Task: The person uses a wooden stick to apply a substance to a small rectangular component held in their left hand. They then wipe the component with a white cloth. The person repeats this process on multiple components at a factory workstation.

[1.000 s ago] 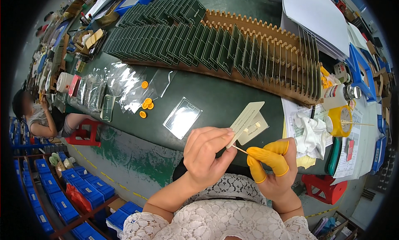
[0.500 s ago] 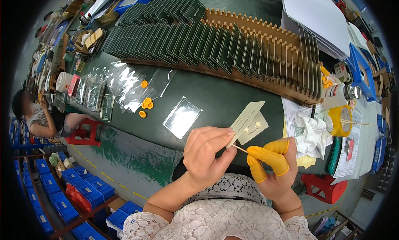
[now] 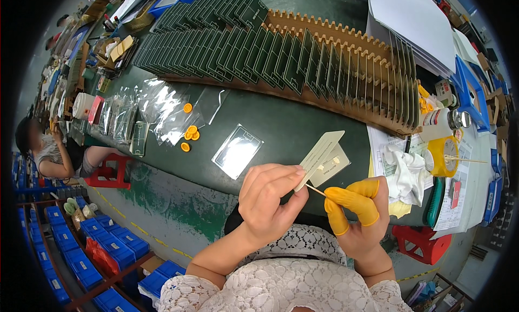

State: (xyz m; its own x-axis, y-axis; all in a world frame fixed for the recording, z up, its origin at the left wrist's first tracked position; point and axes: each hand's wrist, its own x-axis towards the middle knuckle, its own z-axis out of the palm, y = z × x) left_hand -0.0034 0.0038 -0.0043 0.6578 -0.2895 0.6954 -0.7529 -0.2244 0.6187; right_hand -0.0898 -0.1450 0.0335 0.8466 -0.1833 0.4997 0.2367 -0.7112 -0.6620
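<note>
Pretty clearly a workshop, or a production room in a small factory; the desk (image 3: 211, 112) is a long green work surface, with dark green panels (image 3: 238, 55) standing row on row in a notched brown rack (image 3: 308, 27); the right hand (image 3: 366, 225) wears yellow finger covers (image 3: 351, 203), not exactly living-room gear lol; there's also a roll of yellow tape (image 3: 443, 156) and a bottle (image 3: 436, 126) sitting by printed sheets; lower left you get loads of labelled blue bins (image 3: 114, 237) on racking; the floor's worn green and grey with a yellow line (image 3: 135, 224); a co-worker (image 3: 51, 156) sits on a red stool (image 3: 111, 171) by more cluttered worktops
</note>
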